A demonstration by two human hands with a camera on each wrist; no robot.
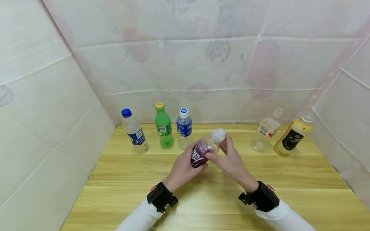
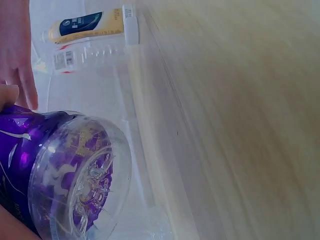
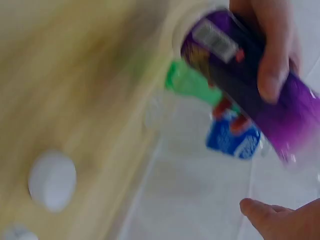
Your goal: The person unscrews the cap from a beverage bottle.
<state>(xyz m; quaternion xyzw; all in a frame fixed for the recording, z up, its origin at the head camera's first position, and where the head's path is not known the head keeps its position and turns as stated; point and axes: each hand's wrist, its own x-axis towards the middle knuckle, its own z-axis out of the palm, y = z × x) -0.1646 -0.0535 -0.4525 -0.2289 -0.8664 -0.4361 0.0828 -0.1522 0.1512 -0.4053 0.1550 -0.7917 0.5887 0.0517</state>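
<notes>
And the left hand (image 1: 182,166) has the tilted purple bottle (image 1: 204,149) gripped, the right hand (image 1: 233,162) loose-fingered, unclenched, right beside the white cap (image 1: 218,135)!

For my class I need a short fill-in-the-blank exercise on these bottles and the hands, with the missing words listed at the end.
1. The left hand grips a bottle with a ____ label.
2. The green bottle has a ____ cap.
3. In the head view, the leftmost bottle has a ____ cap.
4. Counting the held one, the head view shows ____ bottles.

Missing words: purple; yellow; blue; six.
</notes>
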